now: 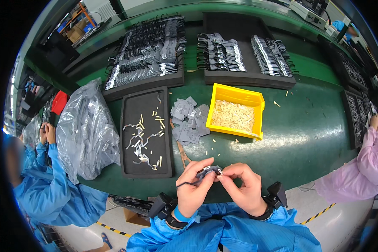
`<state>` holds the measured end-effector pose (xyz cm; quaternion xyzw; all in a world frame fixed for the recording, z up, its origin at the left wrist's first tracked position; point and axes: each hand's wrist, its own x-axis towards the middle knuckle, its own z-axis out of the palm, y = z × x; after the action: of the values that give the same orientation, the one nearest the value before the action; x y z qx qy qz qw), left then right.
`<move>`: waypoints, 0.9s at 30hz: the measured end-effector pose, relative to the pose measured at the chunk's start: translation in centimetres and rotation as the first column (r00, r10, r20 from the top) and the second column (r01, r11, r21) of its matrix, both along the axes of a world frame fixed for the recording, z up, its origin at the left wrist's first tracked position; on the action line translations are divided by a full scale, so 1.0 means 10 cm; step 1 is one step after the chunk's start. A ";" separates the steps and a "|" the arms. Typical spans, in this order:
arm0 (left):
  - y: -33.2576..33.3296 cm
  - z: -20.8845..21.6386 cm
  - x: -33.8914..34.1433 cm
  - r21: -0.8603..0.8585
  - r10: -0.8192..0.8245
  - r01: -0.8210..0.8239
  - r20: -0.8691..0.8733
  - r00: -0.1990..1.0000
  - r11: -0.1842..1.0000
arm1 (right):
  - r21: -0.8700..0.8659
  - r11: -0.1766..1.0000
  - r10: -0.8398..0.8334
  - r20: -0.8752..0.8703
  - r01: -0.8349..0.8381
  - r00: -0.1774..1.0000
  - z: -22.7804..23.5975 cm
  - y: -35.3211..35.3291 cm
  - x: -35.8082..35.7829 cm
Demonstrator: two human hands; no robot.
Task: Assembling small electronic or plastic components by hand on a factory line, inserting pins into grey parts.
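My left hand [193, 185] is closed on a small dark grey part [203, 173] above the near edge of the bench. A thin black lead [185, 183] sticks out of its left side. At the part's right end, my right hand [244, 187] pinches a tiny pale piece [220, 171] between thumb and forefinger. My fingers partly cover both things. Just beyond my hands lies a loose pile of flat grey plates [190, 122]. To its right, a yellow bin [258, 126] holds many small cream-coloured pieces [233, 116].
A black tray [168, 157] with bent strips and small pale pieces lies left of the pile, beside a clear plastic bag [86, 134]. Two dark foam trays [147, 82] [248, 79] of rowed parts stand behind. Co-workers sit left [56, 180] and right [353, 172].
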<state>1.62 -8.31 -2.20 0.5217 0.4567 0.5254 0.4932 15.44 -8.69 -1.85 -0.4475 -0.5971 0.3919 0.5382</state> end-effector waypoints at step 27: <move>-0.02 -0.17 -0.04 -0.126 -0.127 0.287 0.683 0.719 0.950 | 0.293 0.956 -0.139 0.411 0.014 0.901 0.24 0.04 -0.07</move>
<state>1.20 -8.52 -3.94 0.2887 0.2443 0.5633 0.7347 14.78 -8.28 0.60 -0.4642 -0.7318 0.1733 0.4678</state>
